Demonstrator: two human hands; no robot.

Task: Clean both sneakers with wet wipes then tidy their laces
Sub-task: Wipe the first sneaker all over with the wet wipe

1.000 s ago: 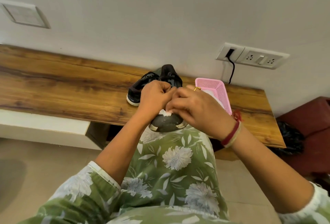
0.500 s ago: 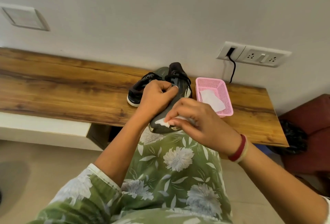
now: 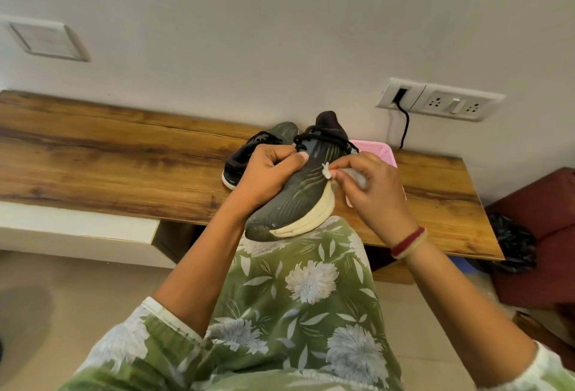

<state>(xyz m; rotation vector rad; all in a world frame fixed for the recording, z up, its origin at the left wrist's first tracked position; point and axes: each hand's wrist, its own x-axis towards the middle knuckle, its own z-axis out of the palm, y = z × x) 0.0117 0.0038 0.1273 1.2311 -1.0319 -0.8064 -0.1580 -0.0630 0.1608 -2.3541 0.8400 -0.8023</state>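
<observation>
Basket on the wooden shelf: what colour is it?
The basket is pink; the head view shows it.

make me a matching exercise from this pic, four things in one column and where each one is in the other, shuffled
Things
1. grey sneaker
2. black sneaker
3. wet wipe
4. pink basket

Places
A. pinched in the right hand
B. resting on the wooden bench, behind the left hand
C. gripped by the left hand, toe toward the person
D. by the wall, partly hidden behind the right hand

Pairs: 1-C, 2-B, 3-A, 4-D
</observation>
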